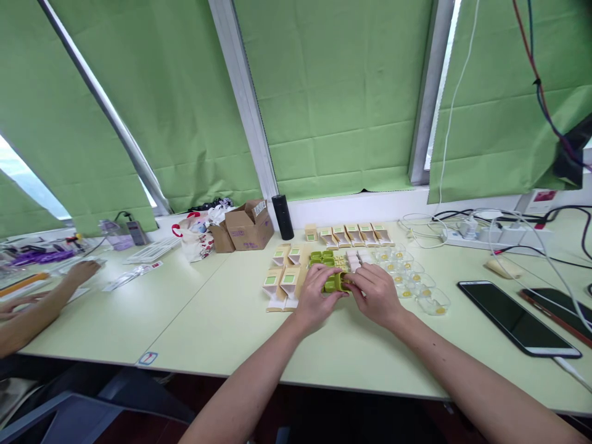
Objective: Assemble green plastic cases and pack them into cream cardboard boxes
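My left hand (316,295) is closed around a small olive-green box (331,284), held just above the table with its opening turned to the right. The fingers of my right hand (380,295) are pinched together at that opening; what they hold, if anything, is hidden. Behind my hands sit several more green boxes (320,254), small pale-yellow pieces (341,261) and pinkish-white blocks (354,258). To the right stand rows of clear plastic cups (433,301) with yellow spots in them. Left of my hands lie open cardboard packages (290,279) with green squares.
More cardboard packages (355,234) line the back, near a black cylinder (282,217) and a brown carton (250,227). At right are a phone (515,314), a power strip (499,235) and loose cables. Another person's hand (83,271) works at far left.
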`<move>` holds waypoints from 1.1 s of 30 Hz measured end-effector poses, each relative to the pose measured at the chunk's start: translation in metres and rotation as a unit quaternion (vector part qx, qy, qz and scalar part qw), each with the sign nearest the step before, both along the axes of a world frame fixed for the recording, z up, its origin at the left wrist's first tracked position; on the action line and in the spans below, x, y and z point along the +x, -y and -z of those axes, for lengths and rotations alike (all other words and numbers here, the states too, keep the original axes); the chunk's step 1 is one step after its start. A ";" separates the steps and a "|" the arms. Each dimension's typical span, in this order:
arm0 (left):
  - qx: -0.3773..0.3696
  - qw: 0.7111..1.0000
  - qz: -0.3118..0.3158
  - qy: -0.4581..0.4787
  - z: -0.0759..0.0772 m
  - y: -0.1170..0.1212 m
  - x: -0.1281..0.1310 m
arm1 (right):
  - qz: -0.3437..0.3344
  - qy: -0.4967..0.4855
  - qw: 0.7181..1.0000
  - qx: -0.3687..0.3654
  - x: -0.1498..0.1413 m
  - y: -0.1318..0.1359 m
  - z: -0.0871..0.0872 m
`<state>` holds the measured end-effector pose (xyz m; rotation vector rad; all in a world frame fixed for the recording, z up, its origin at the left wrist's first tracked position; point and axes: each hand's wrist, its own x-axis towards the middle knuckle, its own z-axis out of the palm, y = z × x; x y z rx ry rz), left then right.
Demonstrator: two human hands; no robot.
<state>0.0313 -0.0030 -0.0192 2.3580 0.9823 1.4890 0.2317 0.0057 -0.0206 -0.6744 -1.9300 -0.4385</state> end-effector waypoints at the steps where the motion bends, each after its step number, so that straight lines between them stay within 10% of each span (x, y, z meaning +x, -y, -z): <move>1: 0.001 1.000 0.001 -0.001 0.000 0.000 0.000 | -0.003 0.000 1.000 0.000 0.000 0.000 0.000; 33: 0.008 1.000 -0.017 0.018 -0.004 -0.002 -0.001 | -0.109 -0.035 0.987 -0.115 0.005 0.001 0.003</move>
